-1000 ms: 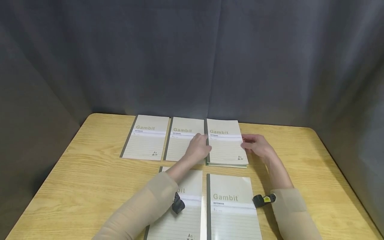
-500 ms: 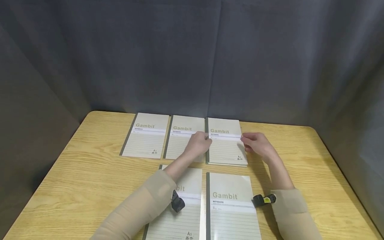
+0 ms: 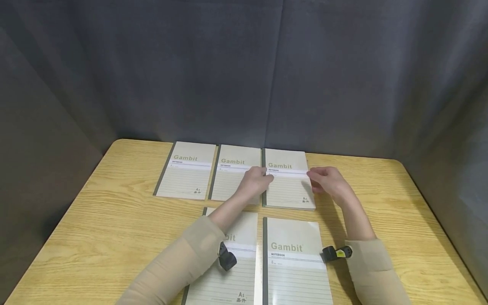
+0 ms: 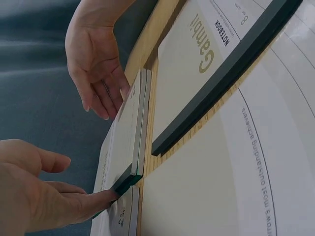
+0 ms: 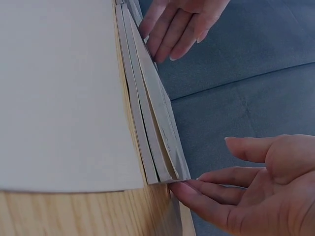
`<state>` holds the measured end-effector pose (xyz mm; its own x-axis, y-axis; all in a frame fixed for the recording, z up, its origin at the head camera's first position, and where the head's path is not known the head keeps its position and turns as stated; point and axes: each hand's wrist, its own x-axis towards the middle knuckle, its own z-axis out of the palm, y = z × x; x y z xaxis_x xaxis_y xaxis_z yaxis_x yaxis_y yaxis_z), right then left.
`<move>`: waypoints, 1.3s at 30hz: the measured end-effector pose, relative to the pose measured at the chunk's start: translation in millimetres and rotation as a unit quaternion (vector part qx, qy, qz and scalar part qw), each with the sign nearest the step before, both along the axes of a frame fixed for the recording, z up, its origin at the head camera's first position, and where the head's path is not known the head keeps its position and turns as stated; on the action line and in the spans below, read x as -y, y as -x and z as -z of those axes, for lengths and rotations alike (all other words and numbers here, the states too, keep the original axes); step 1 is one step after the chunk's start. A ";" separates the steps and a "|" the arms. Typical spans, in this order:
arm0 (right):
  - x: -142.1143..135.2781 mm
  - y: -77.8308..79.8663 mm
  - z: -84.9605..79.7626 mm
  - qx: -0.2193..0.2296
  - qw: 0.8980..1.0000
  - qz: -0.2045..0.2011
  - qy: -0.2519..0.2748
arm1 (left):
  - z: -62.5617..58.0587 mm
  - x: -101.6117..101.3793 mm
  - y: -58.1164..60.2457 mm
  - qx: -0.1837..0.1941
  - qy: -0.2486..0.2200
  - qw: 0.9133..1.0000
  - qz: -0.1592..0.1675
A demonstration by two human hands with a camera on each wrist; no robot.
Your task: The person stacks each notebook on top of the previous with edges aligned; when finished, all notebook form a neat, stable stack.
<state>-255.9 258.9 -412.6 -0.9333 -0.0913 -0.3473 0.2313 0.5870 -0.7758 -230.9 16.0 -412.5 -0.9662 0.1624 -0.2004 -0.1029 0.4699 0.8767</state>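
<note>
A small stack of Gambit notebooks lies flat at the right end of the back row, grey spines to the left. My left hand reaches to its spine side, fingertips against the spine; in the left wrist view the fingers are fairly straight with the thumb apart. On the opposite side, my right hand touches the page edges with extended fingers. Seen from the right wrist, those fingertips meet the stack's near corner, where its layered pages show slight gaps.
To the left in the back row lie a middle notebook, partly under my left hand, and another notebook. Two more sit in front: one notebook beneath my left forearm and one notebook beside it. A dark curtain hangs behind the table.
The top notebook has settled onto the stack, its front edge now nearly even with the layer below. Both hands stay at its sides, with only small finger shifts.
</note>
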 end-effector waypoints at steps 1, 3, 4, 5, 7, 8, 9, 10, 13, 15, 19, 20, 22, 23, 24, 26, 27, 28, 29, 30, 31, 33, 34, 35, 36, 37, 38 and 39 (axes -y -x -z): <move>-0.3 0.0 0.1 0.003 1.000 0.001 0.003 | -0.4 0.2 -0.8 0.002 -0.002 1.000 -0.001; -1.0 -0.2 0.2 0.006 1.000 0.001 0.010 | -0.9 0.3 -1.9 0.005 -0.005 1.000 -0.002; -1.7 -0.1 0.4 0.006 1.000 0.000 0.015 | -1.1 0.5 -2.2 0.008 -0.007 1.000 -0.003; -2.5 0.0 0.7 0.007 1.000 0.000 0.021 | -1.0 0.7 -2.1 0.011 -0.009 1.000 -0.005; -3.9 0.1 0.7 0.009 0.999 -0.001 0.034 | -0.9 1.2 -2.4 0.020 -0.021 1.000 -0.007; -4.4 0.1 0.7 0.010 0.999 -0.001 0.040 | -1.1 1.5 -2.3 0.022 -0.022 0.999 -0.007; -5.0 0.1 0.9 0.011 0.999 -0.002 0.047 | -1.0 1.9 -2.2 0.024 -0.023 0.999 -0.008; -5.4 0.3 0.9 0.012 0.999 -0.001 0.052 | -0.6 2.2 -1.8 0.025 -0.024 0.999 -0.009; -5.2 0.3 0.9 0.014 0.998 -0.002 0.064 | 0.4 2.3 -0.9 0.030 -0.023 0.999 -0.009; -5.5 0.4 0.9 0.015 0.998 -0.004 0.069 | 1.1 2.3 -0.4 0.033 -0.026 0.999 -0.010; -7.1 0.7 0.9 0.018 0.997 -0.007 0.078 | 1.6 2.2 0.0 0.038 -0.042 0.998 -0.012; -7.5 0.7 0.9 0.019 0.997 -0.008 0.080 | 1.3 2.5 -0.2 0.041 -0.049 0.998 -0.014; -7.8 0.6 1.1 0.020 0.996 -0.006 0.084 | 1.4 2.7 -0.3 0.045 -0.061 0.997 -0.017; -7.9 0.5 1.0 0.021 0.996 -0.005 0.085 | 1.4 2.8 -0.4 0.048 -0.066 0.996 -0.018; -8.0 0.4 1.1 0.021 0.996 -0.005 0.085 | 1.6 2.8 -0.7 0.052 -0.073 0.996 -0.018; -7.9 -0.1 1.3 0.021 0.996 -0.005 0.085 | 1.6 2.9 -1.0 0.055 -0.078 0.995 -0.020; -7.9 -0.4 1.1 0.021 0.996 -0.005 0.085 | 2.0 2.8 -0.9 0.056 -0.080 0.995 -0.020; -7.8 -0.7 0.8 0.021 0.996 -0.005 0.085 | 2.1 2.8 -0.9 0.058 -0.082 0.995 -0.020; -7.7 -1.0 0.5 0.021 0.996 -0.005 0.085 | 2.3 2.8 -0.9 0.059 -0.083 0.995 -0.019; -7.6 -1.1 0.1 0.022 0.996 -0.005 0.086 | 2.3 2.9 -0.7 0.060 -0.085 0.994 -0.020; -7.5 -1.3 -0.4 0.022 0.996 -0.005 0.086 | 2.6 3.0 -0.4 0.062 -0.087 0.994 -0.021; -7.4 -1.2 -1.0 0.023 0.996 -0.005 0.087 | 3.2 3.2 0.4 0.066 -0.089 0.994 -0.024; -7.4 -0.9 -1.2 0.023 0.996 -0.006 0.087 | 3.4 3.3 0.7 0.066 -0.089 0.993 -0.025; -7.4 -0.7 -1.2 0.023 0.996 -0.006 0.087 | 3.7 3.4 1.0 0.067 -0.090 0.993 -0.026; -7.2 -0.6 -1.3 0.024 0.996 -0.006 0.087 | 3.9 3.5 1.3 0.068 -0.091 0.993 -0.027; -7.0 -0.4 -1.4 0.024 0.996 -0.007 0.087 | 4.6 3.5 1.7 0.068 -0.090 0.993 -0.027; -6.8 -0.2 -1.3 0.024 0.996 -0.007 0.088 | 4.7 3.7 1.7 0.068 -0.091 0.993 -0.027; -6.6 0.0 -1.1 0.025 0.996 -0.007 0.089 | 5.0 3.9 1.6 0.068 -0.091 0.993 -0.028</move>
<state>-255.9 265.5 -411.5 -0.9135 -0.1688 -0.3702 0.2644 0.4453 -0.8554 -232.6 12.1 -417.6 -0.9405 0.1557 -0.3020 -0.2475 0.2950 0.9229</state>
